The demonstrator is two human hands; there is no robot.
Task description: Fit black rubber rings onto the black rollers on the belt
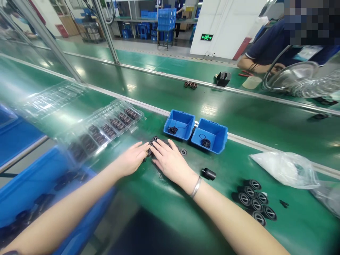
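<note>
My left hand (132, 158) lies at the left side of a group of small black round parts (155, 139) on the green table, fingertips touching them. Over the same group, my right hand (170, 161) rests palm down with its fingers spread, hiding several of the parts. One round part (183, 152) shows just right of it. A black cylinder (209, 174) lies on its side to the right of my right wrist. Behind the hands stand two blue bins, the left bin (170, 132) and the right bin (223, 141), with black rings inside.
Clear trays with black parts (117, 124) lie at the left, above a large blue crate (32, 173). Several black cylinders (257, 204) stand at the right, near a plastic bag (287, 170). Across the bench another person (268, 46) sits.
</note>
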